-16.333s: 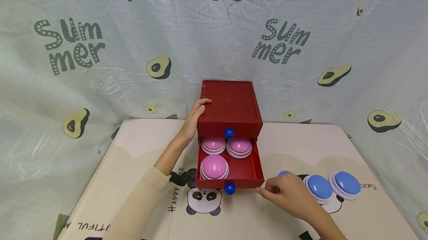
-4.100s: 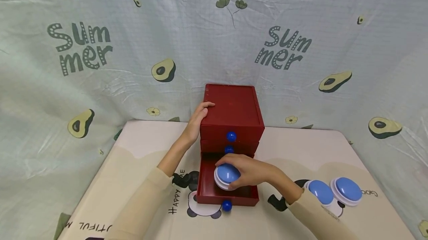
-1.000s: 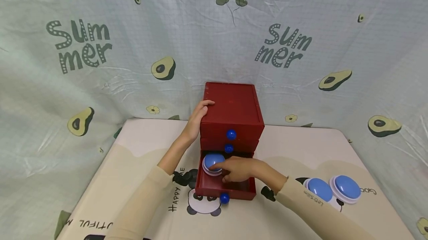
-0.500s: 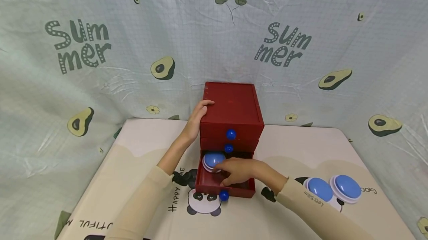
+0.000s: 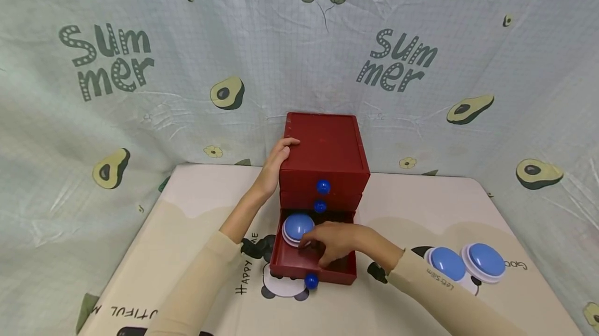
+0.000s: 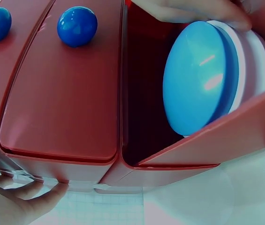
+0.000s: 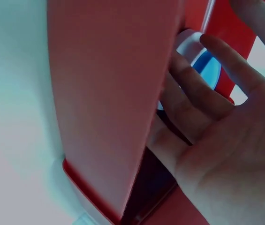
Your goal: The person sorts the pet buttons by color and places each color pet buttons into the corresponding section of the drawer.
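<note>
A red cabinet of drawers with blue knobs stands on the table. Its bottom drawer is pulled out; the upper two are closed. Inside it, at the back left, lies a blue-domed push light with a white base, seen side-on in the left wrist view. My left hand rests against the cabinet's left side, one finger over the top edge. My right hand is inside the drawer, fingers extended and touching the light's right edge, the thumb apart from it. The right wrist view shows the fingers partly covering that light.
Two more blue push lights, a nearer one and a farther one, lie on the table at the right, below the right forearm's level. A printed cloth hangs behind the cabinet.
Earlier the middle drawer, with pink lights, stood pulled out; now it is closed and the bottom one is out. My right hand brought a blue light into it and let go. Left hand stays put.
</note>
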A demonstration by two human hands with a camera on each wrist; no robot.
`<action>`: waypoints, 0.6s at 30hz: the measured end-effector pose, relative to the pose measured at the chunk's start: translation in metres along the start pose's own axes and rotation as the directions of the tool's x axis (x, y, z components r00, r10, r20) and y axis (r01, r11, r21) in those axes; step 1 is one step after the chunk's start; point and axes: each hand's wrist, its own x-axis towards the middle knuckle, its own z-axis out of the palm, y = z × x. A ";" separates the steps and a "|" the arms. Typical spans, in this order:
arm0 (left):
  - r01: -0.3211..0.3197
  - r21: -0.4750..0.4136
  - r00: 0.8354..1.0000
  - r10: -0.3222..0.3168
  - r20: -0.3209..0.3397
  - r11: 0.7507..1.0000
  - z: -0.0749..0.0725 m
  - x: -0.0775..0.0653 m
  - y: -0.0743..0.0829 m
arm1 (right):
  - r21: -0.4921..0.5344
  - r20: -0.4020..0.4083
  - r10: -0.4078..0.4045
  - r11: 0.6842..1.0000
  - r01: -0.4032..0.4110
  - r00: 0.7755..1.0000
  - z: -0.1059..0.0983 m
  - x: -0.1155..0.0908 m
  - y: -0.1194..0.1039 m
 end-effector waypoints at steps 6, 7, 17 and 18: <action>-0.003 -0.001 1.000 0.003 -0.009 1.000 -0.001 0.000 0.000 | 0.024 0.009 -0.007 1.000 0.007 1.000 0.003 -0.002 -0.002; -0.002 -0.002 1.000 0.002 -0.010 1.000 -0.001 0.000 0.000 | 0.029 0.020 -0.013 1.000 0.012 1.000 0.003 -0.002 -0.002; -0.005 -0.004 1.000 0.005 -0.003 1.000 -0.001 0.001 -0.002 | 0.028 0.092 -0.141 0.990 0.139 0.986 0.005 -0.003 -0.004; -0.005 -0.002 1.000 0.005 -0.002 1.000 -0.001 0.001 -0.002 | 0.025 0.101 -0.138 0.990 0.136 0.985 0.004 -0.004 -0.004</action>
